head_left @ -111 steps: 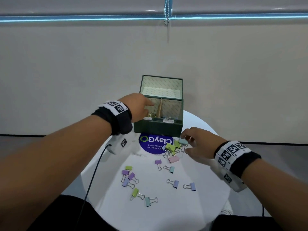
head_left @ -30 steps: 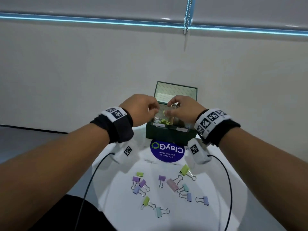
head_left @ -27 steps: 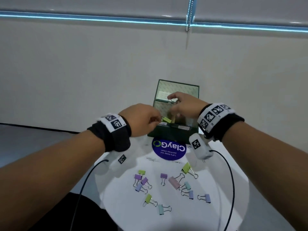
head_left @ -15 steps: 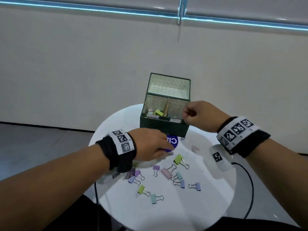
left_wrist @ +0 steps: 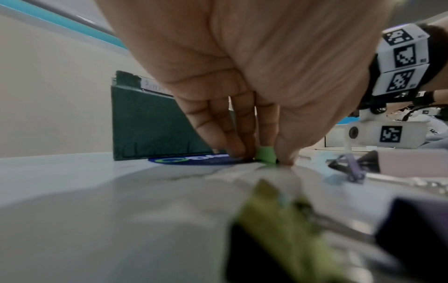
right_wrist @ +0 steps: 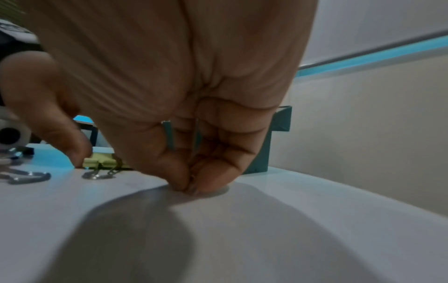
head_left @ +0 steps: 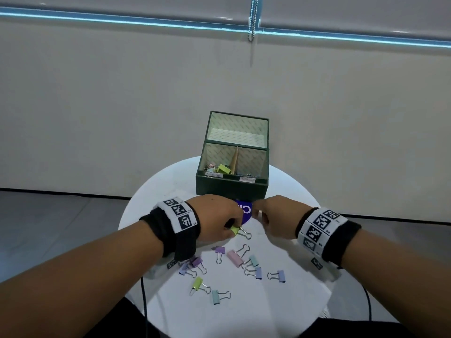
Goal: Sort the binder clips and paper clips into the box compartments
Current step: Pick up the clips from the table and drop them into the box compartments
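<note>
My left hand (head_left: 231,229) is low over the white table (head_left: 170,313) and pinches a green binder clip (head_left: 235,231) between thumb and fingers; its wire handles point right. The left wrist view shows that clip (left_wrist: 265,155) squeezed at my fingertips (left_wrist: 237,153). My right hand (head_left: 258,213) is just right of it, in front of the green box (head_left: 231,191). Its curled fingertips (right_wrist: 191,186) bunch on the tabletop where pink paper clips lay; the clips are hidden under them. The thumb (right_wrist: 72,153) stands apart beside the green clip (right_wrist: 101,162). Binder clips (head_left: 219,168) fill the box's front left compartment.
Several loose pastel binder clips (head_left: 235,258) lie scattered on the table between my wrists and the near edge. A blue round sticker (head_left: 245,211) sits in front of the box. The box's rear compartment (head_left: 236,135) looks bare. A wall stands close behind the table.
Both hands left the box and came down to the table. The left hand took hold of the green binder clip; the right hand dropped onto the spot where the pink paper clips lay.
</note>
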`<state>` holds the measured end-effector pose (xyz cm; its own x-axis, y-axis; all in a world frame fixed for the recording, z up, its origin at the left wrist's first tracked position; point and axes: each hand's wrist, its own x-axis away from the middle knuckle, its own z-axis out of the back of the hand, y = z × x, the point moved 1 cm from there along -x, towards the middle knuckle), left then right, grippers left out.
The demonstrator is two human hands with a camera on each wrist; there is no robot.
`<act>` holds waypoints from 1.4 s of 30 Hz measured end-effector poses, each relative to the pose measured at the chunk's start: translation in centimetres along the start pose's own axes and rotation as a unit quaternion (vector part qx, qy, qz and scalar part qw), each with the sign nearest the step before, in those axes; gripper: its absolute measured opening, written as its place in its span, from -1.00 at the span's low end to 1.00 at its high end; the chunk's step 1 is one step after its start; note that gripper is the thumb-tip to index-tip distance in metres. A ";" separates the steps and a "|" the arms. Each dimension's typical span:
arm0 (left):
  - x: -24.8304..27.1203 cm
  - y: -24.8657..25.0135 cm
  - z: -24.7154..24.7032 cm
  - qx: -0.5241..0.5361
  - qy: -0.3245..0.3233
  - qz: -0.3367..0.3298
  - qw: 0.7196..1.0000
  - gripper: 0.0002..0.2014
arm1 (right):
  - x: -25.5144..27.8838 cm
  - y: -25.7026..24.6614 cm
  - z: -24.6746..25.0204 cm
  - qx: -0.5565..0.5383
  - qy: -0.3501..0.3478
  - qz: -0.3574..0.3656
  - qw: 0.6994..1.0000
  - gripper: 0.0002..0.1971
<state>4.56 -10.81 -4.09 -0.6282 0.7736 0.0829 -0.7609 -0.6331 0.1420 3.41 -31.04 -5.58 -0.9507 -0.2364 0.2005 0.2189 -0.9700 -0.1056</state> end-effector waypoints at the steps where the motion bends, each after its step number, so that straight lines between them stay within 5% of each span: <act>1: 0.1 0.0 0.1 0.005 0.010 0.005 1.000 -0.73 | -0.1 -0.1 0.0 -0.012 0.019 -0.008 1.000 -0.78; 5: 0.5 -0.4 0.0 0.006 0.025 0.029 0.999 -0.54 | -0.8 -0.2 -0.1 0.029 0.061 -0.041 0.997 -0.84; 11: 1.7 -1.8 0.2 0.009 0.043 0.042 0.998 -0.76 | -1.3 0.0 0.7 0.011 0.022 -0.064 0.998 -0.78; 18: 1.7 -2.3 -0.1 0.003 0.075 0.049 0.996 -0.75 | -1.1 -0.3 0.8 0.014 -0.029 -0.084 0.996 -0.86; 22: 1.7 -2.5 -0.1 0.010 0.088 0.053 0.995 -0.74 | -0.2 -1.6 2.4 0.009 -0.094 -0.028 0.995 -0.82; 27: 1.6 -2.4 0.1 0.003 0.111 0.045 0.993 -0.72 | -0.1 -3.6 8.3 -0.082 0.033 0.036 0.995 -0.90; 32: 1.6 -2.6 0.3 0.004 0.107 0.068 0.992 -0.78 | -3.8 -2.7 11.3 -0.081 0.178 -0.050 0.979 -0.82; 39: 2.4 -1.4 0.9 0.022 0.067 0.090 0.993 -0.80 | -2.4 -3.9 9.8 -0.023 0.194 -0.019 0.981 -0.80; 42: 3.0 -0.8 0.3 0.026 0.064 0.084 0.994 -0.89 | 0.7 -4.9 6.2 0.000 0.091 0.048 0.995 -0.82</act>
<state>3.36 -7.97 -3.65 -0.7642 0.6448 -0.0165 -0.6358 -0.7488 0.1870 3.04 -26.84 1.13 -0.9494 -0.3139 0.0108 0.3107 -0.9435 -0.1156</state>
